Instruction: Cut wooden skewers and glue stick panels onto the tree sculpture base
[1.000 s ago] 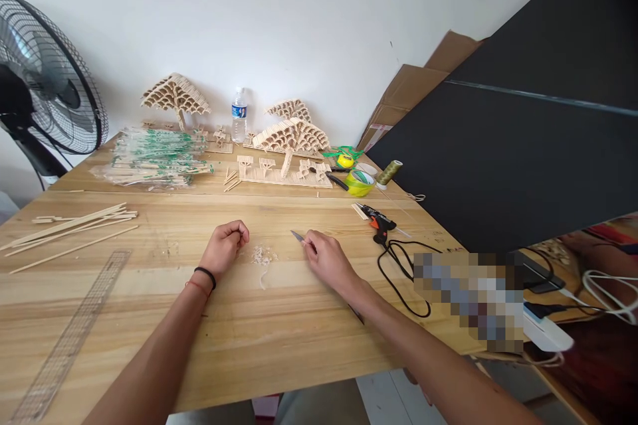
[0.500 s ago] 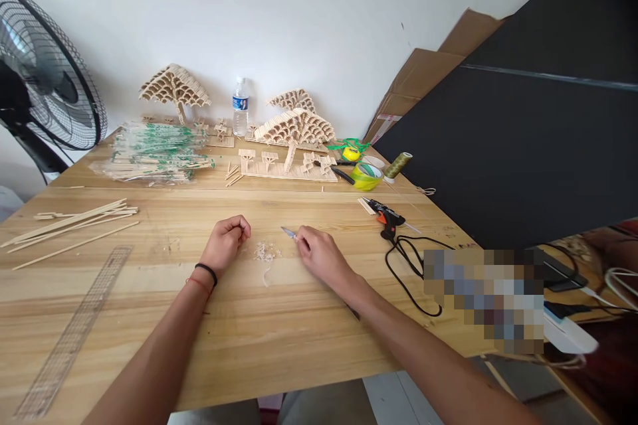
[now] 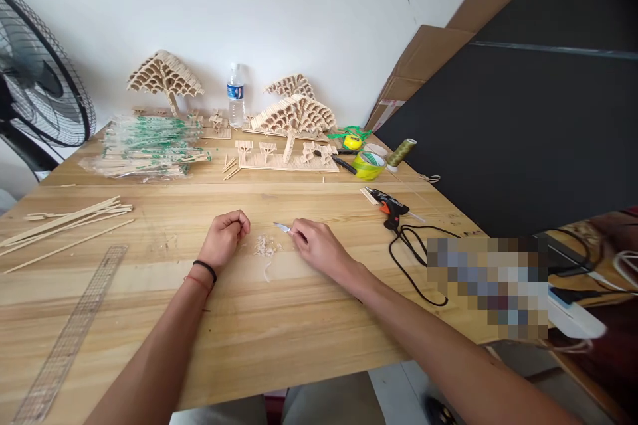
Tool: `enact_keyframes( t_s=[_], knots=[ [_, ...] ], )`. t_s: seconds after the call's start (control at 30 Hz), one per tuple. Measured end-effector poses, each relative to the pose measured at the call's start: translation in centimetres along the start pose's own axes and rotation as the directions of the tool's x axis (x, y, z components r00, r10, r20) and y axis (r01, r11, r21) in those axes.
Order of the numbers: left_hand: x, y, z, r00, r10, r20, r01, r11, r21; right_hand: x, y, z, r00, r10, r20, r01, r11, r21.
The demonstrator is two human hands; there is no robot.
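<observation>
My right hand (image 3: 316, 242) is closed around a small knife (image 3: 283, 228), whose pointed blade sticks out to the left just over the table. My left hand (image 3: 226, 236) rests with curled fingers on the wooden table (image 3: 279, 345); whatever it may hold is hidden. A little pile of pale wood shavings (image 3: 265, 246) lies between my two hands, with one longer curl in front of it. Neither hand touches the loose bamboo sticks (image 3: 74, 219) at the left.
A clear ruler (image 3: 74, 332) lies front left. Behind stand stick-built tree models (image 3: 294, 123), a water bottle (image 3: 236, 96) and bagged sticks (image 3: 149, 146). A glue gun (image 3: 391, 206) with its looping cord, tape (image 3: 369, 165) and a thread spool (image 3: 401, 154) sit right. A fan (image 3: 40, 73) stands left.
The view has shifted slightly. My right hand and the knife have moved a little left, nearer the shavings. My left hand stays curled in nearly the same place.
</observation>
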State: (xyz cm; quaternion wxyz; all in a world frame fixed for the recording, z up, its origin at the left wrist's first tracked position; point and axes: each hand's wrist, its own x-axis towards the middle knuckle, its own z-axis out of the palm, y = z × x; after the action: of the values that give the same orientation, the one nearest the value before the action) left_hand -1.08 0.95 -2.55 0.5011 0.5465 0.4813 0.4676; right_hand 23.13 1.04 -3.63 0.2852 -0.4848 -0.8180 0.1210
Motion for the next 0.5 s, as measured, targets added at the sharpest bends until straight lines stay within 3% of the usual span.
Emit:
enact_keyframes(
  t_s=[0.2, 0.4, 0.5],
  knots=[
    [0.0, 0.1, 0.0, 1.000, 0.006, -0.008, -0.006, 1.000, 0.029, 1.9, 2.1, -1.6, 0.990, 0.090, -0.104, -0.091, 0.996, -0.003],
    [-0.2, 0.2, -0.1, 1.000, 0.001, -0.007, -0.001, 1.000, 0.027, 0.0, -1.0, -0.5, 0.998, 0.037, -0.042, -0.035, 0.998, 0.045],
    [-0.2, 0.2, -0.1, 1.000, -0.001, -0.011, 0.001, 1.000, 0.022, -0.9, -0.3, -2.0, 0.987, 0.120, -0.110, -0.117, 0.992, 0.037]
  ],
)
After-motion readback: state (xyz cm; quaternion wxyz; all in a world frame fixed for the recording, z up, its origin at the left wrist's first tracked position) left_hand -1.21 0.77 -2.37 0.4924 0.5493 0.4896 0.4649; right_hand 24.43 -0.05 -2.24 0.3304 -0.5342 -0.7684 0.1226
